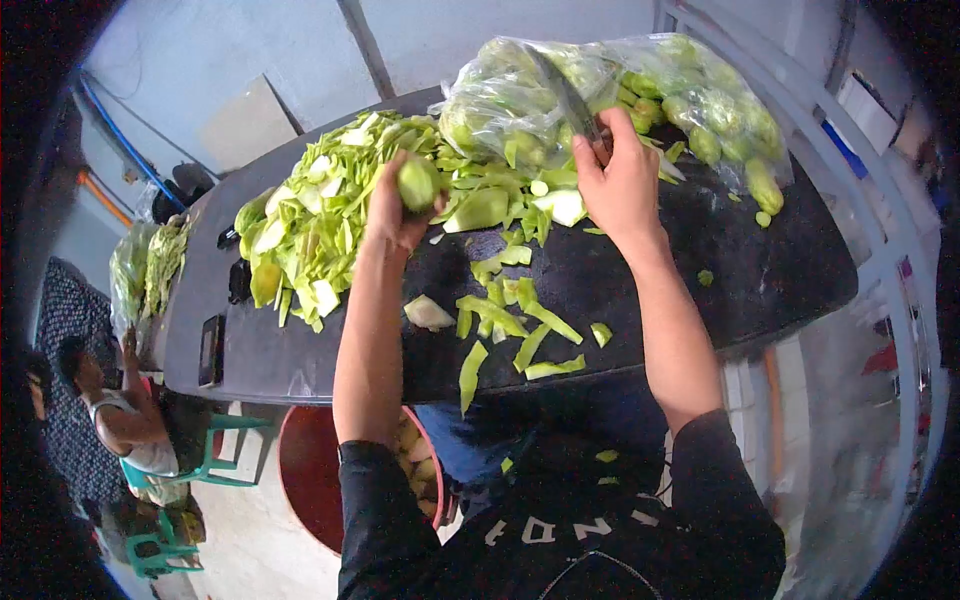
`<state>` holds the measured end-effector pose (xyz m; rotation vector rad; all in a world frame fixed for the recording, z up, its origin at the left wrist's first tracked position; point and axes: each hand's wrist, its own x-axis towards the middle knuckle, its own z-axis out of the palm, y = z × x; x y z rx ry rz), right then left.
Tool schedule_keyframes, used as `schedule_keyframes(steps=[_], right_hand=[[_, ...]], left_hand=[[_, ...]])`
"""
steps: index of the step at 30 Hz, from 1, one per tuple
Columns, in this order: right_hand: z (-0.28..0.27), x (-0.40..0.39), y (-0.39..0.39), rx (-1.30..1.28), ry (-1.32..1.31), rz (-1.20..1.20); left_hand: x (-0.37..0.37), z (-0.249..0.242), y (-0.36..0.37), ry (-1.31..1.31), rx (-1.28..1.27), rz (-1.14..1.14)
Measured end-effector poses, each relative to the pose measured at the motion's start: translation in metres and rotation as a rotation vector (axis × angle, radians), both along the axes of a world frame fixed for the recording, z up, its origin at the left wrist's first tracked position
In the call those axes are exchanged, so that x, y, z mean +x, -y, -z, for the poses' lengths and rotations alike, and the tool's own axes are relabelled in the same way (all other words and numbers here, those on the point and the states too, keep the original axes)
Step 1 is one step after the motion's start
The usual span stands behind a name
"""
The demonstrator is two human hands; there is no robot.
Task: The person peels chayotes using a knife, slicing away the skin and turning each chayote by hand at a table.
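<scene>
My left hand (pixel 387 212) is closed around a rounded green vegetable (pixel 419 184), held above the dark table (pixel 760 270). My right hand (pixel 625 185) grips a knife (pixel 566 92) by its handle, its blade pointing up and away over a clear plastic bag (pixel 500 90). A large heap of pale green peelings (pixel 325 210) lies beside and behind my left hand. Loose peel strips (pixel 515 310) are scattered between my forearms, near a pale cut piece (pixel 428 313).
More whole green vegetables (pixel 705 145) fill the plastic bags at the back right. A red tub (pixel 310 480) with pale pieces stands below the table's front edge. A dark phone-like object (pixel 211 350) lies at the left edge. Another person (pixel 130 425) sits on a green chair at left.
</scene>
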<state>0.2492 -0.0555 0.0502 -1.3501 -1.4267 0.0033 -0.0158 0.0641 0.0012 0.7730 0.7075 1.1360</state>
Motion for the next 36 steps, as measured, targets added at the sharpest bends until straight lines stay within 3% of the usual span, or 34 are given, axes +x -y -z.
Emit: schedule_keyframes(steps=[2,7,14,21,26,33,36], right_hand=[[-0.01,-0.008,-0.001,0.087,-0.071,-0.044],[-0.036,-0.038,0.004,0.108,-0.063,-0.214],[-0.018,-0.066,0.004,0.179,-0.029,-0.378],[-0.005,-0.073,0.015,0.143,-0.063,-0.397],[0.004,-0.081,0.008,0.208,0.099,-0.341],[0.007,-0.082,0.016,0.112,0.049,-0.334],[0.015,-0.08,0.011,0.194,0.016,-0.335]], left_hand=[[0.01,-0.03,0.002,0.25,-0.051,-0.21],[0.028,-0.068,-0.003,0.496,0.063,-0.269],[0.065,-0.079,0.02,0.433,0.032,-0.264],[0.064,-0.061,0.034,0.422,0.024,-0.199],[0.064,-0.047,0.028,0.498,0.042,-0.146],[0.061,-0.045,0.031,0.5,0.022,-0.199],[0.063,-0.045,0.034,0.484,0.074,-0.227]])
